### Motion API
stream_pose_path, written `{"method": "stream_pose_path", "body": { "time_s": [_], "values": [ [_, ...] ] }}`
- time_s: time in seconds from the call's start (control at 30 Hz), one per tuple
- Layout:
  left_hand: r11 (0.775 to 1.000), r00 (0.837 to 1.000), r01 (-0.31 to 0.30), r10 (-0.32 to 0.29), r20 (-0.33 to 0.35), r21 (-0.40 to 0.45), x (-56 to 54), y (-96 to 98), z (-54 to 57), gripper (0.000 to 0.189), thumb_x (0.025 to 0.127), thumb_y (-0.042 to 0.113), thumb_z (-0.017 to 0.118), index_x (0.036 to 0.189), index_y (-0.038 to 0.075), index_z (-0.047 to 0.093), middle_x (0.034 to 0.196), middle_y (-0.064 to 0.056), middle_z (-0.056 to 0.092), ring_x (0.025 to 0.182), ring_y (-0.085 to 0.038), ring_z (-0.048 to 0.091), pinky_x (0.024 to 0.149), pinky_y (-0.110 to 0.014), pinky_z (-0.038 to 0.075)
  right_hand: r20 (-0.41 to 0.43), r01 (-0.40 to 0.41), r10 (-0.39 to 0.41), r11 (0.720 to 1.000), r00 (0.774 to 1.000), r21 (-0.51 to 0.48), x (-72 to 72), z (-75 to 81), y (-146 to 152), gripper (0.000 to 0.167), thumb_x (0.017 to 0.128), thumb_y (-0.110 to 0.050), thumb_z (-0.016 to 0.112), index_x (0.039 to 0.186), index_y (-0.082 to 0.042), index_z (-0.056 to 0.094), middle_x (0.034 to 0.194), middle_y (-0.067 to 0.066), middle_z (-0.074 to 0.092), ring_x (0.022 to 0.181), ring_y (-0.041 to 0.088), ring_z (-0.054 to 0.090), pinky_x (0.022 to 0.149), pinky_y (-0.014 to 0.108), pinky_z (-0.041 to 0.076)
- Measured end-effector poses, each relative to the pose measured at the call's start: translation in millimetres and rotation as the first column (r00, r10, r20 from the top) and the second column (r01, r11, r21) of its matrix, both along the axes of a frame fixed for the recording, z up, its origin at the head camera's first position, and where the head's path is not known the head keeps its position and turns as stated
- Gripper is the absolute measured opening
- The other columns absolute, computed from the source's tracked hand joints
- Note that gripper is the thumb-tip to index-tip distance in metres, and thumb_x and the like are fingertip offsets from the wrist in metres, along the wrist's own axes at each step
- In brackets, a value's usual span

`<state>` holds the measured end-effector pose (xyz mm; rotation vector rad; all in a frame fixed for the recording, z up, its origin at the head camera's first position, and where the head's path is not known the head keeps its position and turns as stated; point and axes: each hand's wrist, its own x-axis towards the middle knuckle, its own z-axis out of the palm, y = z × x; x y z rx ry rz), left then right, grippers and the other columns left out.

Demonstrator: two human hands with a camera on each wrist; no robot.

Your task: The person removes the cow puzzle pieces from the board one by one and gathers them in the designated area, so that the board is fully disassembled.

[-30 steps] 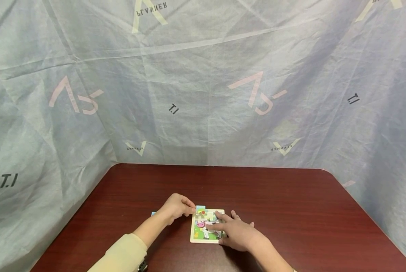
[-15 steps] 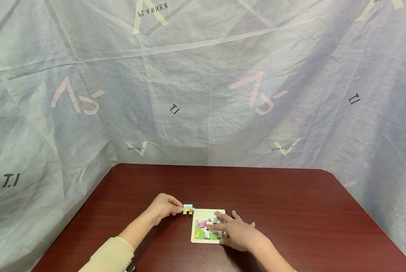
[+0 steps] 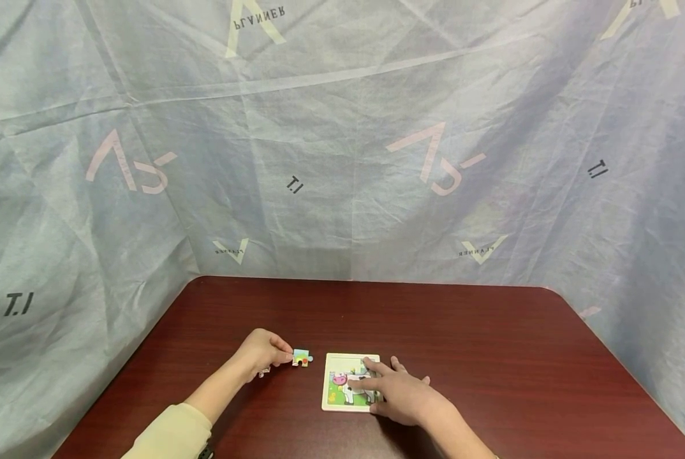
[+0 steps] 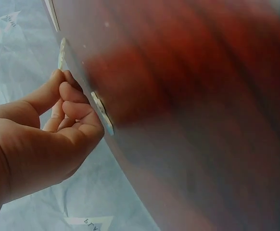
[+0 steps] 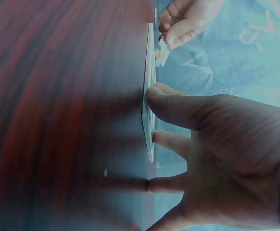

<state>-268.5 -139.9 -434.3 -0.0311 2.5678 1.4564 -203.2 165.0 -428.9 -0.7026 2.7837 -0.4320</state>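
My left hand (image 3: 261, 354) pinches a jigsaw puzzle piece (image 3: 301, 357) by its left edge, between thumb and fingers. Blue sky and a red spot show on the piece, which the left wrist view catches edge-on, tilted up off the table. To its right lies a small puzzle board (image 3: 345, 409) with a pale wooden rim and a cow picture; its top strip shows bare pale backing. My right hand (image 3: 402, 396) rests spread across the board's right side, hiding part of the cow. In the right wrist view, the thumb (image 5: 161, 98) lies at the board's edge.
Another puzzle piece (image 3: 265, 371) lies on the table just under my left hand, partly hidden by it. The dark red wooden table (image 3: 492, 344) reaches back to a grey printed cloth (image 3: 342, 159) hanging behind and on both sides.
My left hand has lifted the puzzle piece from the board's upper left corner and carried it left, uncovering the pale backing. The right hand stays where it was on the board.
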Motion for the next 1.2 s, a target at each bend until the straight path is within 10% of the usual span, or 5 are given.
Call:
{"method": "stream_pose_path", "body": {
  "time_s": [1.2],
  "values": [
    [0.997,0.999,-0.031,0.028,-0.045,-0.072,1.2,-11.7,1.7,0.01,0.081,-0.001,0.081,0.089,0.0,0.075,0.099,-0.01,0.067,0.079,-0.021,0.055,0.065,-0.033,0.046,-0.016,0.003,-0.003,1.0,1.0,-0.004,-0.3,-1.4,0.1,0.051,0.093,-0.025,0.074,0.138,-0.047,0.059,0.16,0.003,0.036,0.141,0.055,0.029,0.075,0.09,0.028]
  ]
}}
